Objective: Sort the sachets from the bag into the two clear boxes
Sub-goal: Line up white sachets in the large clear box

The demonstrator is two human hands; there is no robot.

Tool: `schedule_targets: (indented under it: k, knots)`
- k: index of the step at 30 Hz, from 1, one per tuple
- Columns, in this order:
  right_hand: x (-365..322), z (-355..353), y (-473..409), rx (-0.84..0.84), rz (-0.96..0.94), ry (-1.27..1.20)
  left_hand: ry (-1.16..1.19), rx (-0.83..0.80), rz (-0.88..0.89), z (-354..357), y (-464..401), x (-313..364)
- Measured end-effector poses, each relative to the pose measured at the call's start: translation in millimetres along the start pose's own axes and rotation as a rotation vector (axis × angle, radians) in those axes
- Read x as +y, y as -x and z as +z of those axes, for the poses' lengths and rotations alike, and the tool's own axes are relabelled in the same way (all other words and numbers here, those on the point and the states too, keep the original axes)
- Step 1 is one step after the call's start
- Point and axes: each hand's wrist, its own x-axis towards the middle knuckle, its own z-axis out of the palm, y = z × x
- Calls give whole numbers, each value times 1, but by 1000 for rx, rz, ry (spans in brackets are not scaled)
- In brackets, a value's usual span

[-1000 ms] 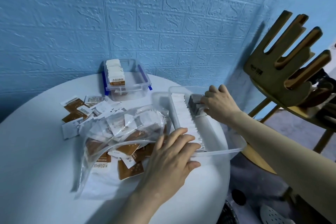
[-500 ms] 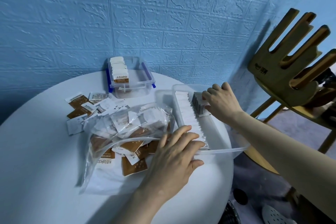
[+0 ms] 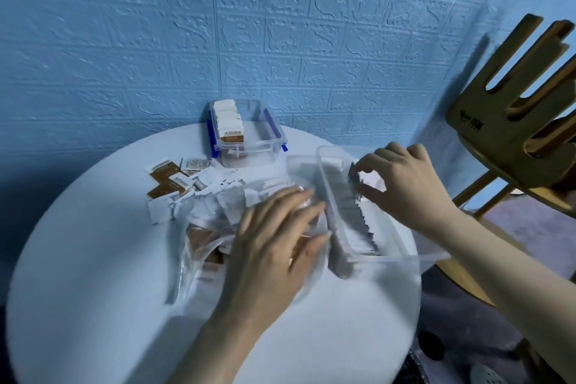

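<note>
Both hands apart: left (image 3: 274, 237) flat on crinkly bag (image 3: 199, 246), right (image 3: 402, 184) pinching sachets (image 3: 353, 178).

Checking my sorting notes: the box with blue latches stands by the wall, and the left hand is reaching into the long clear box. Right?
Not quite. In the head view the right hand reaches into the long clear box; the left hand rests on the bag. The box with blue latches does stand by the wall.

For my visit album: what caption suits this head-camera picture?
Right hand arranges sachets in the near clear box; left hand rests on the bag.
</note>
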Motion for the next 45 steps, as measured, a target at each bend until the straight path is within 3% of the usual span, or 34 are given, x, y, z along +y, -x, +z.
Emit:
schedule_targets:
  k: [2, 4, 6, 9, 11, 15, 18, 23, 29, 34, 38, 41, 45]
  knots:
    - [-30, -18, 12, 26, -6, -160, -27, 157, -271, -30, -5, -24]
    - [-64, -29, 23, 9, -17, -333, -111, 208, -586, -54, -7, -55]
    - [-95, -29, 32, -65, -35, -467, -222, 110, -776, -69, -5, -81]
    - [-131, -14, 41, -149, -39, -450, -237, -131, -942, -71, 1, -99]
    - [-146, 0, 46, -135, 7, -407, -95, -188, -994, -68, 3, -105]
    - [-164, 21, 60, -76, 71, -426, 334, -74, -1136, -68, -2, -107]
    - [-175, 24, 70, -63, 136, -481, 507, 9, -1136, -62, -1, -109]
    - [-186, 15, 79, 55, 214, -543, 541, 218, -954, -50, 11, -106]
    - [-184, 16, 89, 35, 202, -580, 612, 348, -717, -64, 12, -92]
    - [-186, 17, 84, -22, 165, -601, 582, 281, -784, -71, 20, -104]
    - [-191, 21, 82, -31, 140, -636, 562, 348, -820, -72, 20, -102]
    - [-193, 24, 84, -64, 114, -642, 462, 355, -856, -71, 21, -106]
    - [-191, 29, 85, -112, 98, -623, 226, 230, -884, -73, 28, -107]
